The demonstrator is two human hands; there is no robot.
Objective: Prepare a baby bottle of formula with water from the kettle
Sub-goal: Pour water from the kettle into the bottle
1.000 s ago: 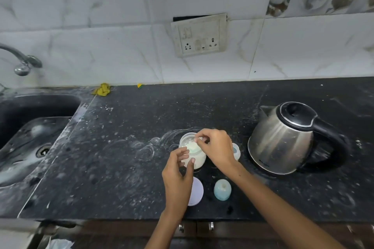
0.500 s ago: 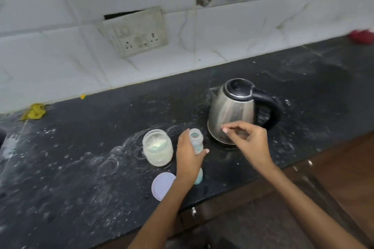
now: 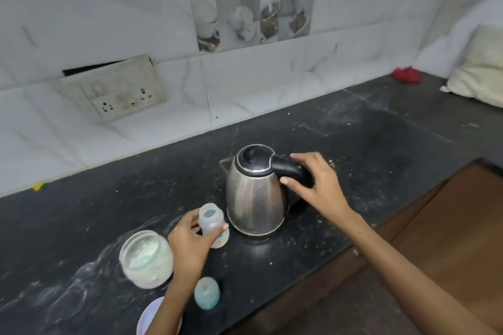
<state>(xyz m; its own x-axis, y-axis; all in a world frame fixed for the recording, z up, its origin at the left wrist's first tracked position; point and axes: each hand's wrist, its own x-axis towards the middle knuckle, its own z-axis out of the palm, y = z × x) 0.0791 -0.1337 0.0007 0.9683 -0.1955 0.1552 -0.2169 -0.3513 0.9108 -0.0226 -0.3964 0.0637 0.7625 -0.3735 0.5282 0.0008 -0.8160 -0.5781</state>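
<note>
Left hand [image 3: 190, 242] with fingers curled round the open baby bottle [image 3: 211, 221] near the tabletop's [image 3: 367, 171] front edge, right hand [image 3: 317, 185] fingers spread wide over the handle of the steel kettle [image 3: 255, 198] just beside, open formula jar [image 3: 147, 258] left of the bottle.

— Where's the left hand [image 3: 190, 242]?
— Low and near the body, forearm reaching up from the bottom edge. Its fingers and thumb curl round the baby bottle [image 3: 211, 221], holding it upright.
— And the right hand [image 3: 315, 185]?
— Arm stretched forward from the lower right, fingers spread and half-curled at the kettle handle [image 3: 290, 168], thumb below, grip not closed.
</note>
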